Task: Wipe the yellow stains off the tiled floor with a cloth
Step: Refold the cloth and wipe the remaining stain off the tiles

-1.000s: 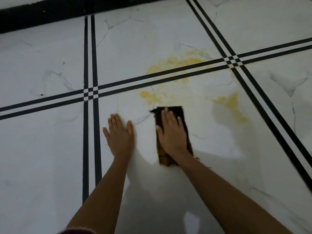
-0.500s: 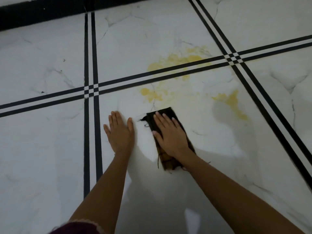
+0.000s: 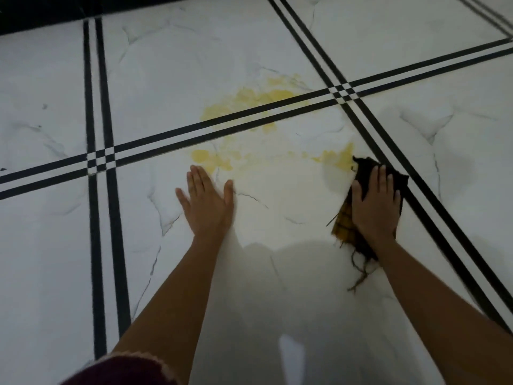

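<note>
My right hand (image 3: 374, 204) presses flat on a dark cloth (image 3: 363, 168) with a yellow checked end and loose threads, on the white tiled floor (image 3: 277, 245). The cloth's far edge touches a yellow stain (image 3: 337, 158) at the right. Another yellow stain (image 3: 211, 158) lies just beyond the fingertips of my left hand (image 3: 206, 202), which rests flat and spread on the tile with nothing in it. A larger yellow stain (image 3: 249, 100) spreads across the black double line farther away.
Black double lines (image 3: 101, 162) cross the white marble-look tiles and meet at a crossing on the left and another crossing (image 3: 342, 93) at the upper right. A dark band (image 3: 41, 12) runs along the far edge. My maroon sleeve (image 3: 122, 370) shows at the bottom.
My right hand has slid the cloth to the right, from beside my left hand over to the right-hand stain. My left hand has stayed planted on the tile.
</note>
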